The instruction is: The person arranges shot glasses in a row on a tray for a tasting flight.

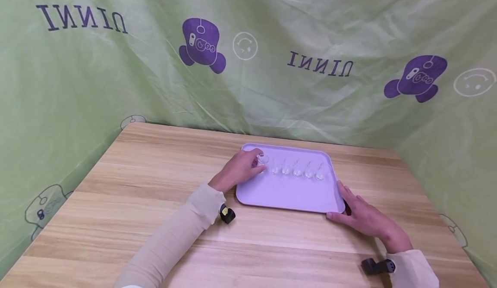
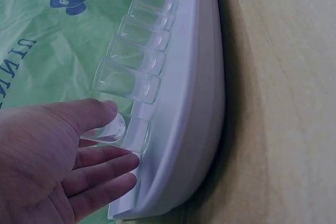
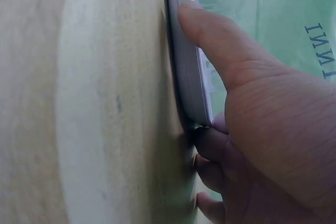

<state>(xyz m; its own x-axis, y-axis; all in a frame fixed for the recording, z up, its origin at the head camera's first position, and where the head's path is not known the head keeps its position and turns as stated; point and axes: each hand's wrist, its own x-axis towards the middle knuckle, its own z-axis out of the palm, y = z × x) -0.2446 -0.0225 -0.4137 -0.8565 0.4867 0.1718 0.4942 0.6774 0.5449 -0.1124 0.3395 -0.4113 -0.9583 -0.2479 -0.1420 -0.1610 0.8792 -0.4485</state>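
A purple tray (image 1: 285,193) lies on the wooden table. Several small clear glasses (image 1: 297,170) stand upright in a row across it. At the row's left end my left hand (image 1: 242,167) holds another clear glass (image 2: 137,134) between thumb and fingers, its lower end at the tray floor. In the left wrist view the thumb and fingertips partly hide this glass. My right hand (image 1: 363,214) grips the tray's near right corner. In the right wrist view its thumb presses along the tray wall (image 3: 190,72) and the other fingers bend around the corner.
The wooden table (image 1: 279,245) extends around the tray on all sides. Behind it hangs a green printed curtain (image 1: 272,98). A small black camera (image 1: 227,214) sits on the left wrist, another black camera (image 1: 377,266) on the right.
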